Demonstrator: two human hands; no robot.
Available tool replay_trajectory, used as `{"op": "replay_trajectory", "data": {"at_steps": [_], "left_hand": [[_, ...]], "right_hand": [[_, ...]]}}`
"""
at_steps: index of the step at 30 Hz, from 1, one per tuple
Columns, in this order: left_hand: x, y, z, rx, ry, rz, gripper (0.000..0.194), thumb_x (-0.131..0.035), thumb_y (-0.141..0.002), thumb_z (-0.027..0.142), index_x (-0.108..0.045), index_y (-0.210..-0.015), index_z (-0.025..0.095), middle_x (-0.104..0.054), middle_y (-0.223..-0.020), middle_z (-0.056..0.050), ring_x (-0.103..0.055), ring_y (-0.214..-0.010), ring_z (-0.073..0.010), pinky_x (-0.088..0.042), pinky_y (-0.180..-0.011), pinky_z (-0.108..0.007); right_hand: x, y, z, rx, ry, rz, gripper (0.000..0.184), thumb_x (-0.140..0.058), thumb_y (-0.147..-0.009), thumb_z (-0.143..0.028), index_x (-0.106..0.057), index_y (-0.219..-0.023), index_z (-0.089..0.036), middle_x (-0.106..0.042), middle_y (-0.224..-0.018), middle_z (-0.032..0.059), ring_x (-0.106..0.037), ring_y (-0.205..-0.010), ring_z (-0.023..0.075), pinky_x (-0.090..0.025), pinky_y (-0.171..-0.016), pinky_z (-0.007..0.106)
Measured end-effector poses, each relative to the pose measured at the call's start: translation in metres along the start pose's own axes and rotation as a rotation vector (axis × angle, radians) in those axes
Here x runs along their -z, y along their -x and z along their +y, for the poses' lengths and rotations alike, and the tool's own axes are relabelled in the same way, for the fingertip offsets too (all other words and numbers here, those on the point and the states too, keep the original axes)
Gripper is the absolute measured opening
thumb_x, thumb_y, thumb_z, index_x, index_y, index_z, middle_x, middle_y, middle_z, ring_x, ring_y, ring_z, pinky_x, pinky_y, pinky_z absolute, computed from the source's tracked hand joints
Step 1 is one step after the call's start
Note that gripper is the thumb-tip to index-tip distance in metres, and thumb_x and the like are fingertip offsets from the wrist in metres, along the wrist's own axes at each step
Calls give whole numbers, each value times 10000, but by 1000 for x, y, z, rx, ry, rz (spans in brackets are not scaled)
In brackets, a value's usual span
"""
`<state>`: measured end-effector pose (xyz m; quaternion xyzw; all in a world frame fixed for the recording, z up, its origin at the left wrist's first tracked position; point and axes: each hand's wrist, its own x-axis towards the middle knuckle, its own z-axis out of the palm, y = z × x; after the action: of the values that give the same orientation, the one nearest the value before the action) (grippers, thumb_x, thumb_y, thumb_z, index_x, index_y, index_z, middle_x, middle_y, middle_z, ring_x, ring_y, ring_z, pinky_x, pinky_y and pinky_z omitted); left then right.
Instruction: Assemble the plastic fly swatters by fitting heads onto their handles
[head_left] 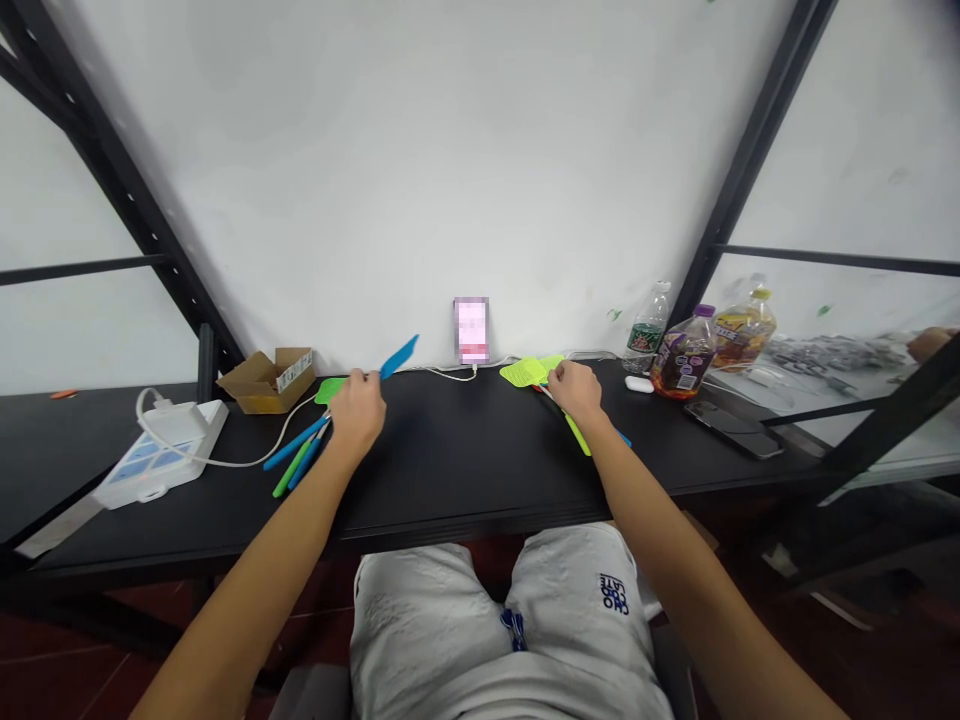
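Observation:
My left hand (358, 412) is closed around a blue fly swatter, its flat blue head (399, 357) sticking up to the right of the fingers. Under and beside that hand lie more swatters: a green head (330, 391), a green handle (295, 472) and blue handles (294, 443). On the other side, my right hand (576, 388) has its fingers closed at the edge of a yellow-green fly swatter (526, 373) in a second pile. A yellow-green handle (577, 436) and a blue tip (624, 438) show below this hand; its fingertips are partly hidden.
A lit phone (472, 330) leans on the wall, its cable on the black table (457, 470). Left are an open cardboard box (270, 385) and a white power strip (161, 455). Right stand a water bottle (646, 335), drink bottles (684, 355), a white case (639, 384) and a dark phone (733, 428).

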<state>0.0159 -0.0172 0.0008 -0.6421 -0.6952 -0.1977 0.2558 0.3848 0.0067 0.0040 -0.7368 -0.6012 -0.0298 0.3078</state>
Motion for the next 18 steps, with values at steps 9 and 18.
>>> {"op": "replay_trajectory", "data": {"at_steps": [9,18], "left_hand": [[-10,32,82,-556,258,-66,276,-335,-956,150,-609,-980,153,-569,-930,-100,-571,-808,-197,-443,-695,-308],[-9,31,77,-616,493,-102,299,-344,-988,246,-609,-863,185,-582,-822,-49,-565,-759,-162,-418,-708,-280]], "right_hand": [[-20,2,-9,375,-412,-97,225,-595,-780,-242,-664,-985,-178,-694,-898,65,-603,-776,173,-451,-731,278],[-29,9,-23,491,-888,-410,228,-569,-788,-400,-539,-739,-179,-559,-701,-4,-513,-649,143,-419,-617,266]]}}
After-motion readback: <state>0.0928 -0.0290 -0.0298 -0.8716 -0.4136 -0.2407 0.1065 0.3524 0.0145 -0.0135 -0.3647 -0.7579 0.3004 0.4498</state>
